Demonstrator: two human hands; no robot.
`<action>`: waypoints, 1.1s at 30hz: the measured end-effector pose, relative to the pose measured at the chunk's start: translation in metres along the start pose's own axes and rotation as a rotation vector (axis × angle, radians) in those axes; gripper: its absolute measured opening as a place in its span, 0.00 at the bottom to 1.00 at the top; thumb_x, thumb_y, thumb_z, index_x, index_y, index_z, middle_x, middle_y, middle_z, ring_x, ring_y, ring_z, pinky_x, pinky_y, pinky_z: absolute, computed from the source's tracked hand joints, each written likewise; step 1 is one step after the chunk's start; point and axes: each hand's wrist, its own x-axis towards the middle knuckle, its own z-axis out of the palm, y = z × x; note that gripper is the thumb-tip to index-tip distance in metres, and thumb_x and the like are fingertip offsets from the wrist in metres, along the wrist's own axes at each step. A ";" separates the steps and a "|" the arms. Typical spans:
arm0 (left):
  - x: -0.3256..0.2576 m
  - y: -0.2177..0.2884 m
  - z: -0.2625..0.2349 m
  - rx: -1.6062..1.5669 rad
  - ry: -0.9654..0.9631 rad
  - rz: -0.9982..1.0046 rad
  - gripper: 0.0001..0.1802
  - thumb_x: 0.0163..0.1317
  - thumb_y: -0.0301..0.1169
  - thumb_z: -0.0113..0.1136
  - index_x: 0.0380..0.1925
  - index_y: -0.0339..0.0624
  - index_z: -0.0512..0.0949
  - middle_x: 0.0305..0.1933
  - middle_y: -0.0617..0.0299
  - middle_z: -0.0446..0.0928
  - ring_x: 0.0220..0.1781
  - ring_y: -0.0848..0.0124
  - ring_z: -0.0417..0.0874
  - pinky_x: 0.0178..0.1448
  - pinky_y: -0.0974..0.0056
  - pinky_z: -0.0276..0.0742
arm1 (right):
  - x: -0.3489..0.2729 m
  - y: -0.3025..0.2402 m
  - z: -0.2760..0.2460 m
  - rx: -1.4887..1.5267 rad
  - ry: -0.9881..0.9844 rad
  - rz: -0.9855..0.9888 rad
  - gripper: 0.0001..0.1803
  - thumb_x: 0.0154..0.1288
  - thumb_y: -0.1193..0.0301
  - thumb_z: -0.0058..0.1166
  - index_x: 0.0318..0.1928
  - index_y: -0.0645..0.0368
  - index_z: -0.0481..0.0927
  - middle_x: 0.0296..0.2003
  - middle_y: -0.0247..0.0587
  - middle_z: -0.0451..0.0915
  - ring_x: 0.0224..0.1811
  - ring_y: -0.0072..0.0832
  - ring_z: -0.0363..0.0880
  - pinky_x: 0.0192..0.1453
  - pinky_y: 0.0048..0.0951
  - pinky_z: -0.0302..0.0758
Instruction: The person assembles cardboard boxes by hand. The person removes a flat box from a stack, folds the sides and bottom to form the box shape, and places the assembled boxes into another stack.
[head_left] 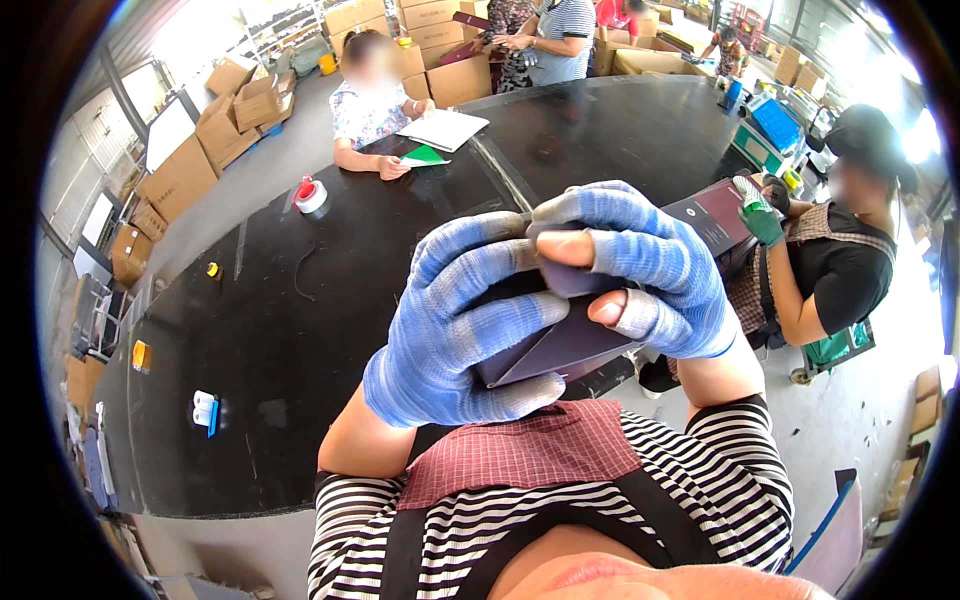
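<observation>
Close in front of my chest, above the near edge of the table, is a dark purple box (570, 350), tilted, with one corner toward me. My left hand (465, 320), in a blue knitted glove, is wrapped round its left side with the thumb underneath. In my right hand (650, 265), gloved alike with two bare fingertips showing, a dark grey-purple rounded flat piece (570, 278) is gripped against the upper part of the box. That piece is slightly blurred; its kind is unclear, and the hands hide much of the box.
The black table (300, 400) bears a tape roll (311, 196), a small yellow item (141, 356) and white rolls in a blue holder (206, 412). Across it a person (370, 110) handles papers. At right another person (830, 220) holds a dark purple box (708, 218).
</observation>
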 end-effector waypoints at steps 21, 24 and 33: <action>0.015 0.005 0.086 -0.074 0.153 -0.165 0.59 0.41 0.49 0.80 0.70 0.38 0.60 0.66 0.38 0.62 0.67 0.40 0.68 0.67 0.43 0.70 | -0.036 -0.025 -0.034 0.419 0.388 0.676 0.08 0.66 0.78 0.61 0.43 0.58 0.77 0.42 0.30 0.76 0.42 0.16 0.75 0.49 0.20 0.74; 0.014 0.008 0.086 -0.082 0.173 -0.152 0.55 0.40 0.46 0.81 0.67 0.42 0.63 0.64 0.38 0.63 0.65 0.40 0.69 0.66 0.44 0.71 | -0.036 -0.027 -0.037 0.433 0.343 0.701 0.07 0.66 0.79 0.60 0.43 0.59 0.77 0.41 0.30 0.75 0.43 0.16 0.74 0.49 0.20 0.73; 0.013 0.013 0.086 -0.104 0.180 -0.145 0.51 0.38 0.42 0.83 0.63 0.48 0.65 0.66 0.40 0.61 0.68 0.45 0.66 0.69 0.45 0.68 | -0.033 -0.029 -0.042 0.043 0.171 0.629 0.09 0.60 0.79 0.61 0.40 0.58 0.77 0.40 0.33 0.76 0.50 0.23 0.72 0.59 0.26 0.68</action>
